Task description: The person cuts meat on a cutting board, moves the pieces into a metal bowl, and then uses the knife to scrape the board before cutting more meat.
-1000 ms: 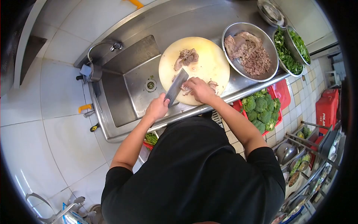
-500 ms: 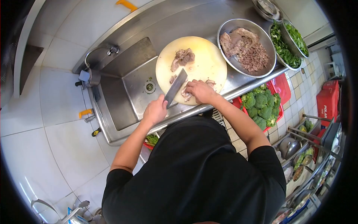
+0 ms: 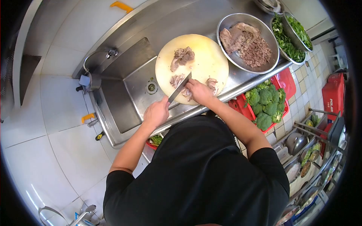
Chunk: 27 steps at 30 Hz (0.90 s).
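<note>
At upper right, a bowl (image 3: 235,59) holds meat (image 3: 241,37); at center, left hand (image 3: 156,112) clenches cleaver (image 3: 178,90), right hand (image 3: 200,92) curls, grip unclear.

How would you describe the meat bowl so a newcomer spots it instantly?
Find the steel counter, then the round pale board on it. Just to its right sits the wide metal bowl. It holds meat, part chopped small, unlike the neighbouring bowls of leafy greens.

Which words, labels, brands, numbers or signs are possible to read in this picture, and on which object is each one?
"POLAR": on the red box at the right.
Small characters under "POLAR": too blurred to read surely.
I can make out no other text.
</note>
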### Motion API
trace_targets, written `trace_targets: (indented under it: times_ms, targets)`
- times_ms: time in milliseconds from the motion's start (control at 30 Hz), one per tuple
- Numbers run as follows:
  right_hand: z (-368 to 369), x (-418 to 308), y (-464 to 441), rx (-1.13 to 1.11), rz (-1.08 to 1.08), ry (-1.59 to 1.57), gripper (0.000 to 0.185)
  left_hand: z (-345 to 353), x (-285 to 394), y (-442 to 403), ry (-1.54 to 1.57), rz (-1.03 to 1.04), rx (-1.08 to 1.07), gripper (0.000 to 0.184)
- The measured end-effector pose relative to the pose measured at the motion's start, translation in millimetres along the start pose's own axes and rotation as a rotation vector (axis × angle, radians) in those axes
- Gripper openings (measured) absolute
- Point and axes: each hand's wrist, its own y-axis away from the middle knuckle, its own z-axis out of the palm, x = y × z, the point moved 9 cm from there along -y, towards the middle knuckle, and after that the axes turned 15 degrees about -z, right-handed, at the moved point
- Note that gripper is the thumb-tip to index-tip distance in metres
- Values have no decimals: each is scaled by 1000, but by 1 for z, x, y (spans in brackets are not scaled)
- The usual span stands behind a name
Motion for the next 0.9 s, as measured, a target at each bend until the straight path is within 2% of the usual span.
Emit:
trace_targets:
  times_ms: [100,267,500,600,700,800,900]
  targets:
    - [-2,-3,0,-23,-3,9,35,-5,-8,5,-50,-1,-34,24]
    - [5,-1,-1,-50,7,48,37,31,-8,-17,-4,-19,-51,25]
    - [-6,-3,3,-6,-5,91,37,2,4,-5,2,32,-33,24]
    - [0,0,5,-7,-8,80,40,20,0,2,-17,-70,-97,23]
    - [3,3,3,-26,28,62,39,36,10,-9,43,-74,-80,23]
    - [-10,-4,0,-63,19,135,33,24,21,-19,30,-10,-67,24]
    - [-12,-6,8,27,2,192,24,7,17,1,17,13,-54,24]
